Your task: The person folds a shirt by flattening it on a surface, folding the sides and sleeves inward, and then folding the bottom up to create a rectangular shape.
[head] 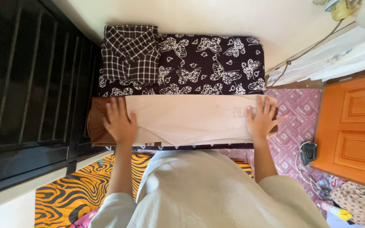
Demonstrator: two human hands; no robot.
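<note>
Both hands lie flat, fingers spread, on a long folded cream cloth (191, 118) that stretches across the middle of the frame. The left hand (120, 122) presses down near the cloth's left end, where a brown cloth (98, 120) shows from beneath it. The right hand (262, 120) presses the cloth's right end, its fingertips pointing toward the top of the frame. Neither hand pinches or grips anything; the palms simply rest on the fabric. The cream cloth lies along the near edge of a surface covered in a dark butterfly-print cover (208, 63). A folded checked shirt (130, 54) sits on that cover in the upper left, well apart from both hands. At the lower left, an orange and black striped mat (77, 190) lies on the floor. An orange door (355, 126) stands at the right of the frame.
</note>
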